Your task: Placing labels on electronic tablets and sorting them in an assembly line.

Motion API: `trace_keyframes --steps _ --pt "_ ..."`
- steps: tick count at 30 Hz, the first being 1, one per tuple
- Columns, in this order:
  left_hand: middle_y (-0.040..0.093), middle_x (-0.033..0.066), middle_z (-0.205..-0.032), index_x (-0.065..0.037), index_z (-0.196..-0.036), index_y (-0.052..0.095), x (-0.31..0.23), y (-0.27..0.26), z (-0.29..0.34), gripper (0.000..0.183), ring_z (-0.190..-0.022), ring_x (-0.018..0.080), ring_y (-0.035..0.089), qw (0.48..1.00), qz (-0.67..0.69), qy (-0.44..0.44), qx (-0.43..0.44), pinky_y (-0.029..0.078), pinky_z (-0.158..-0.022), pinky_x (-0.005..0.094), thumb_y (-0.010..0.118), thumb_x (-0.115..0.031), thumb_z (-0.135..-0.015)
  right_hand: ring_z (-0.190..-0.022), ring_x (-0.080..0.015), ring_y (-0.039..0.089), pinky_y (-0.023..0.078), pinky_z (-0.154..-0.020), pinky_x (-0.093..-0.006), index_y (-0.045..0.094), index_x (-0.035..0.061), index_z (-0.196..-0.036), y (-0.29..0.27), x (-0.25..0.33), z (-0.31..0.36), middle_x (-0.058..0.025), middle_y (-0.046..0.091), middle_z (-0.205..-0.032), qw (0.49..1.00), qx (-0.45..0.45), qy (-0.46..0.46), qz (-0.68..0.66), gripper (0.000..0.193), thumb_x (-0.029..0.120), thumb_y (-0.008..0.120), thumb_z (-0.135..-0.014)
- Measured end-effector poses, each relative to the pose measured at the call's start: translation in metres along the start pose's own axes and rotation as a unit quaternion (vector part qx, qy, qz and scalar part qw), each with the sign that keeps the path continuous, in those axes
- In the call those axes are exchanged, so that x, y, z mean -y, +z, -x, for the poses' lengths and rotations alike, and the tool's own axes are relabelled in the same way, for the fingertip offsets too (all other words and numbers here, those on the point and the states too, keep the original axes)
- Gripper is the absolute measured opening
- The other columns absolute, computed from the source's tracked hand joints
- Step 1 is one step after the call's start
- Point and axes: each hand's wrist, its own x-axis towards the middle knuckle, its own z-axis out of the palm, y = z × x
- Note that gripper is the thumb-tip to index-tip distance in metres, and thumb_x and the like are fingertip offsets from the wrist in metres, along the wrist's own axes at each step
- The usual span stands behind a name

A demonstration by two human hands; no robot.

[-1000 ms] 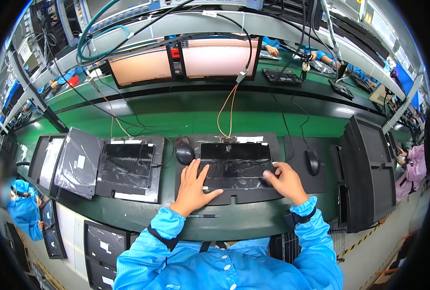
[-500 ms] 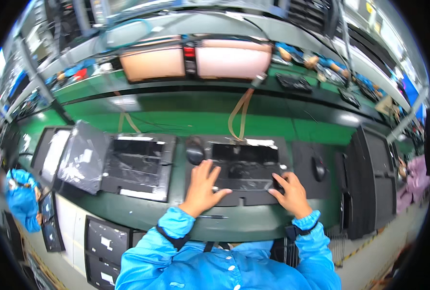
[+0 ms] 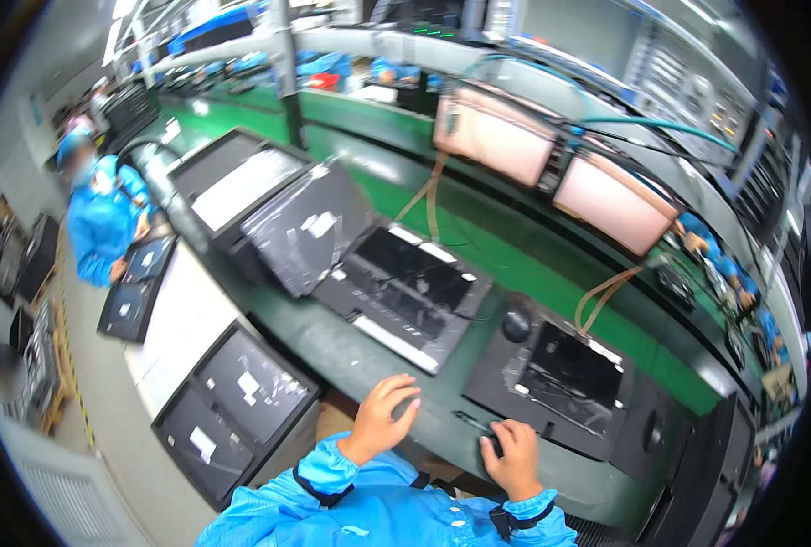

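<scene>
My bare left hand (image 3: 382,415) rests on the smooth, matt green bench top (image 3: 351,351), my sleeves (image 3: 332,497) are thin blue cloth with a faint sheen, and the dark laptop (image 3: 565,374) before me lies under glossy, crinkled clear plastic film, its black casing matt.

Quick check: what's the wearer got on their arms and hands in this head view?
Both forearms are in bright blue smock sleeves with gathered cuffs. The cuffs are edged in dark, near-black bands at the wrists. The left hand and right hand are bare, with no gloves. No rings or watch can be made out at this size.
</scene>
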Motion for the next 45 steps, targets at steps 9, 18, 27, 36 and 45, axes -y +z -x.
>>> trace_keyframes --steps 9,18,27,36,45 --pt "0.057 0.0134 -0.14 -0.008 -0.126 0.063 0.067 -0.044 0.037 0.035 -0.136 0.0312 0.05 0.988 -0.128 0.082 0.041 0.034 -0.115 0.0509 0.066 -0.023 -0.094 -0.101 -0.0346 0.059 0.047 -0.088 -0.0459 0.07 -0.0001 -0.105 0.024 0.012 0.006 -0.0145 0.062 -0.108 0.997 0.039 0.023 0.055 0.027 0.007 0.075 -0.08" --pt "0.053 0.0139 -0.143 -0.005 -0.128 0.063 0.07 -0.061 0.039 0.038 -0.14 0.0317 0.045 0.989 -0.088 0.1 0.058 0.029 -0.12 0.0501 0.065 -0.025 -0.095 -0.1 -0.0332 0.058 0.048 -0.086 -0.0434 0.072 -0.0015 -0.105 0.033 0.025 0.003 -0.0148 0.063 -0.105 0.996 0.032 0.017 0.087 0.021 0.003 0.071 -0.085" --pt "0.06 0.0148 -0.135 -0.005 -0.122 0.066 0.056 -0.138 0.087 0.034 -0.135 0.0303 0.051 0.987 0.05 0.079 0.129 0.031 -0.118 0.058 0.07 -0.022 -0.093 -0.098 -0.0332 0.058 0.048 -0.085 -0.0424 0.07 -0.0023 -0.103 0.04 0.032 -0.001 -0.0159 0.062 -0.102 0.994 -0.008 0.045 0.103 0.017 0.002 0.07 -0.087" --pt "0.039 0.0298 -0.151 -0.001 -0.14 0.053 0.067 -0.214 0.177 0.084 -0.146 0.0484 0.03 0.879 -0.384 -0.275 0.065 0.014 -0.117 0.072 0.089 -0.035 -0.071 -0.095 -0.0351 0.058 0.047 -0.084 -0.0445 0.069 0.0001 -0.1 0.036 0.031 -0.005 -0.0152 0.061 -0.099 0.994 -0.028 0.056 0.088 0.021 0.002 0.072 -0.079" --pt "0.041 0.0299 -0.149 -0.004 -0.135 0.06 0.103 -0.218 0.214 0.079 -0.145 0.0512 0.031 0.902 -0.369 -0.215 0.062 0.024 -0.116 0.0692 0.091 -0.033 -0.068 -0.095 -0.0356 0.057 0.046 -0.085 -0.0454 0.068 -0.0016 -0.099 0.033 0.03 -0.002 -0.0159 0.061 -0.099 0.995 -0.022 0.062 0.074 0.018 0.002 0.07 -0.082"
